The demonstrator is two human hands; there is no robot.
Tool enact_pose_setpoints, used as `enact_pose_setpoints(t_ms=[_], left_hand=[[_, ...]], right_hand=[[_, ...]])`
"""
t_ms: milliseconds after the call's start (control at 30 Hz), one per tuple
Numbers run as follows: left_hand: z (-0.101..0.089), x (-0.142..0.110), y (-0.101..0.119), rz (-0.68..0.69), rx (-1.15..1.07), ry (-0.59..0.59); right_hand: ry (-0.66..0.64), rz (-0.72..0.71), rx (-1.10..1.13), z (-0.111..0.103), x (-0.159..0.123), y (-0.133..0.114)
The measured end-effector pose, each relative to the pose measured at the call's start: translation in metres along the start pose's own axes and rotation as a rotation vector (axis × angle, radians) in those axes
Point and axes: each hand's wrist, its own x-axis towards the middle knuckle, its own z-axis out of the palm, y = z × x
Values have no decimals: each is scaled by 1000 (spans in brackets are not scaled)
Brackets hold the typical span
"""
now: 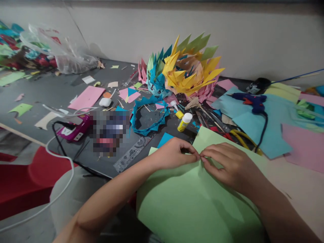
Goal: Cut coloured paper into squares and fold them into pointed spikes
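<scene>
A large sheet of light green paper (187, 199) bends over the table's front edge toward me. My left hand (177, 153) pinches it near its middle, thumb and forefinger closed. Right beside those fingertips, my right hand (222, 162) grips the same paper, its thumb and fingers pressed together. The paper puckers where the two pinches meet, and part of it rises behind my hands. A yellow glue stick (184, 122) with a white cap stands just beyond my fingers. A clear plastic ruler (134, 152) lies left of my left hand.
Folded-paper rings with yellow points (182, 81) stand by the wall, with a blue paper ring (141, 130) nearer. At right, a blue glue gun (253, 101) rests on blue paper (263, 131). A magenta power strip (76, 128) with cables sits left. Scraps and a plastic bag (73, 60) lie about.
</scene>
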Motion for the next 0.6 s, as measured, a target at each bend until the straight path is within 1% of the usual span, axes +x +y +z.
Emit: enact_pose_setpoints(t_ms=[267, 433, 600], left_hand=[[2, 0, 0, 14, 42, 4], [3, 0, 0, 24, 46, 3], [3, -1, 0, 24, 50, 12]], right_hand=[[-23, 7, -13, 0, 0, 0], [-23, -42, -75, 2, 0, 1], [19, -88, -126, 2, 1, -1]])
